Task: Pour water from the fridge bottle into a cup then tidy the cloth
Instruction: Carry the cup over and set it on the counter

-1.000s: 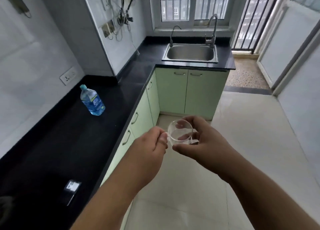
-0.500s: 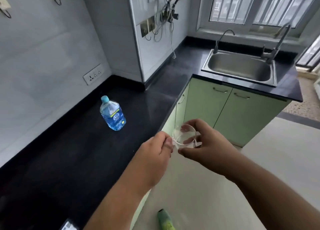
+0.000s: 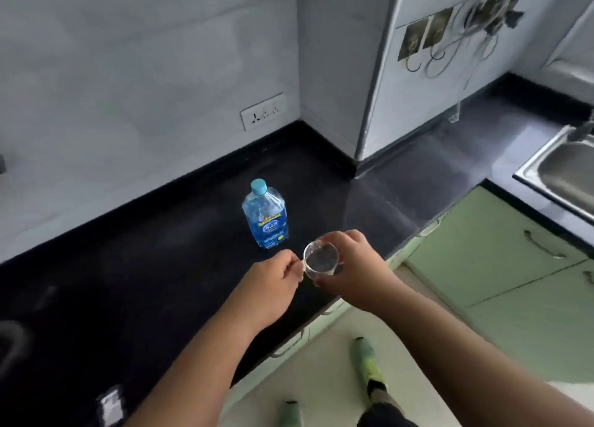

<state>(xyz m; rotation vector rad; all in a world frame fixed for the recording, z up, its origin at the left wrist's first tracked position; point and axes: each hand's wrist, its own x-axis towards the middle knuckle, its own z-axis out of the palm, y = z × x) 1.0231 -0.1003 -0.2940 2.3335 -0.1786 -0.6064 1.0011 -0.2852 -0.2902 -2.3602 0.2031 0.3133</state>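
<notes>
Over counter [image 3: 135, 266] edge: right hand [image 3: 350, 266] wraps clear cup [image 3: 321, 259] from far side, left hand [image 3: 273, 285] pinches its near side. Bottle [image 3: 266, 214] upright just beyond left hand. Cup contents unclear; cloth unseen.

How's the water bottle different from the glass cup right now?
The bottle is blue-tinted, labelled and capped; the cup is clear, plain and open-topped. The bottle stands untouched on the black counter; the cup is held by the right hand, left hand at its handle. Both are upright and see-through.
</notes>
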